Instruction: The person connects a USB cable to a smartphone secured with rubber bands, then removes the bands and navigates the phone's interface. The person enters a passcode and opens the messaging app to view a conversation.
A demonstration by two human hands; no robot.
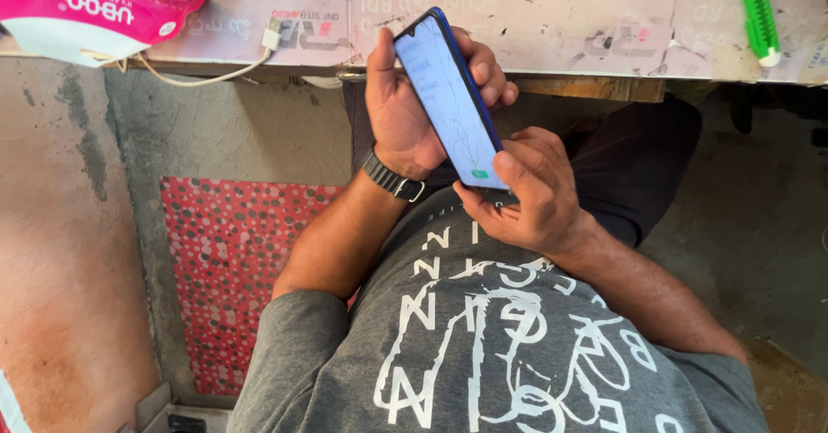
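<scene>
Left grip (405, 105) wrapped round slim glossy cracked-screen phone (448, 97) | right grip (530, 196) pinching its lower edge

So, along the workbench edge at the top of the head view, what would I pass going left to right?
Pink package → white cable plug → blue smartphone held up in both hands → green utility knife.

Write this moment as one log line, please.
left hand: grips smartphone, screen lit | right hand: holds lower end, thumb on screen | ahead: table edge
</scene>
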